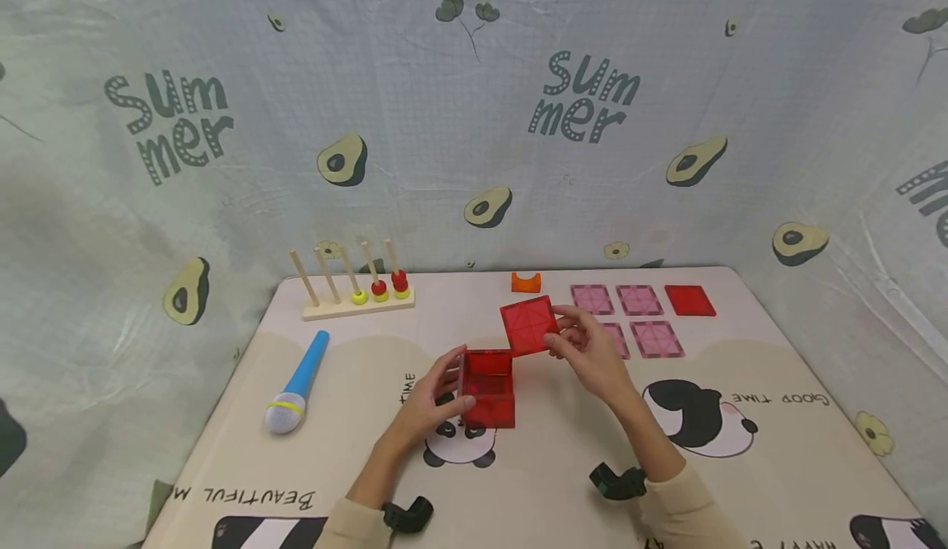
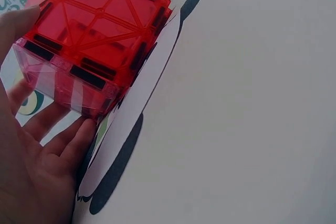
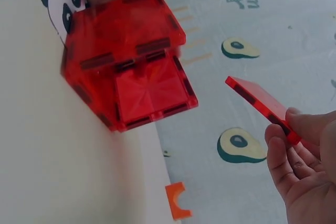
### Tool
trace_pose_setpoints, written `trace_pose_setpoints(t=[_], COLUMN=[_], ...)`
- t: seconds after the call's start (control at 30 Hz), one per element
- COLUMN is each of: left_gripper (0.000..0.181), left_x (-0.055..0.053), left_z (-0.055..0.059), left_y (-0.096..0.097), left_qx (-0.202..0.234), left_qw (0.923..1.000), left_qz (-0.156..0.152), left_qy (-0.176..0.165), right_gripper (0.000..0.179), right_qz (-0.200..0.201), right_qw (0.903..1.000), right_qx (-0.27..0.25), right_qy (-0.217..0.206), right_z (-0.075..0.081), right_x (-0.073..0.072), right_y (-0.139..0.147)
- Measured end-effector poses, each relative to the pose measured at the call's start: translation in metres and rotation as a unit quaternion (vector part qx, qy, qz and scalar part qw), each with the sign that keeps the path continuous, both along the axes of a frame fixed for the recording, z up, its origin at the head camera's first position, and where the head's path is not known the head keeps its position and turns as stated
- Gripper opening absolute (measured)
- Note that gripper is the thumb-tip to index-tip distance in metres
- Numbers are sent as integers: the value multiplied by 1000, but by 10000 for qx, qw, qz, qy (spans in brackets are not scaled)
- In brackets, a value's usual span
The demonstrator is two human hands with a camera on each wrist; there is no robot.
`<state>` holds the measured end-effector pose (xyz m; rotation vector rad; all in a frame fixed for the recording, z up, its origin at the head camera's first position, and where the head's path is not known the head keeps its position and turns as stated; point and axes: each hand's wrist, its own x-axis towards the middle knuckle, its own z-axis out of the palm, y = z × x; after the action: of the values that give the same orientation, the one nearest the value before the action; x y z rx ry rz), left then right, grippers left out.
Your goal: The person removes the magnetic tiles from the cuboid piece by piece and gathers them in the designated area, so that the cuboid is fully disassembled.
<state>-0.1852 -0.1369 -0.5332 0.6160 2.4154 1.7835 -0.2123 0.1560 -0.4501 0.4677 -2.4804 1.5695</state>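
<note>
My left hand (image 1: 429, 401) grips a box of red magnetic tiles (image 1: 490, 411) at the middle of the table, thumb over its near top edge and fingers along its left side. That left side is a paler pink tile (image 2: 58, 80) in the left wrist view, with fingertips against it. The box's top is open in the head view. Between thumb and fingers, my right hand (image 1: 590, 355) pinches one red square magnetic tile (image 1: 529, 325) by its right edge. This tile is raised and tilted, close to the box's far right corner; the right wrist view shows a gap between them.
Several pink square tiles (image 1: 657, 339) and a red tile (image 1: 690, 300) lie at the back right. An orange notched block (image 1: 526, 283) stands at the back edge. On the left are a wooden peg stand (image 1: 359, 309) with red and yellow beads and a blue toy microphone (image 1: 305, 376).
</note>
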Motion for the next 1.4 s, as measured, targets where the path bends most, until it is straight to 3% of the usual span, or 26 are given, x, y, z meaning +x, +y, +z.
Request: trace_pose_setpoints(t=[0.2, 0.5, 0.63, 0.7, 0.9, 0.97, 1.2, 1.4], left_gripper=[74, 76, 77, 78, 76, 75, 77, 76], left_x=[-1, -2, -1, 1, 14, 16, 0, 0], left_z=[0, 1, 3, 6, 36, 40, 0, 1], left_y=[1, 2, 3, 4, 5, 4, 0, 1], left_qx=[35, 122, 88, 73, 57, 55, 112, 127], left_qw=[10000, 9999, 9999, 9999, 9997, 9997, 9999, 9999], left_qz=[-23, -70, -48, -73, -198, -186, -85, -61], left_qy=[58, -28, -76, -101, -158, -159, -91, -31], right_gripper=[48, 49, 49, 49, 47, 46, 45, 46], right_qz=[-347, -1056, -1353, -1512, -2116, -2349, -2955, -3276], right_qw=[9986, 9936, 9892, 9864, 9759, 9708, 9541, 9444], right_qx=[-198, -264, -171, -163, -139, -56, 94, 59], right_qy=[359, 313, 546, 625, 518, 487, 482, 278], right_z=[0, -2, -5, -6, -9, -9, -8, -12], right_x=[0, 6, 6, 6, 5, 4, 1, -6], right_y=[20, 55, 69, 77, 99, 106, 132, 156])
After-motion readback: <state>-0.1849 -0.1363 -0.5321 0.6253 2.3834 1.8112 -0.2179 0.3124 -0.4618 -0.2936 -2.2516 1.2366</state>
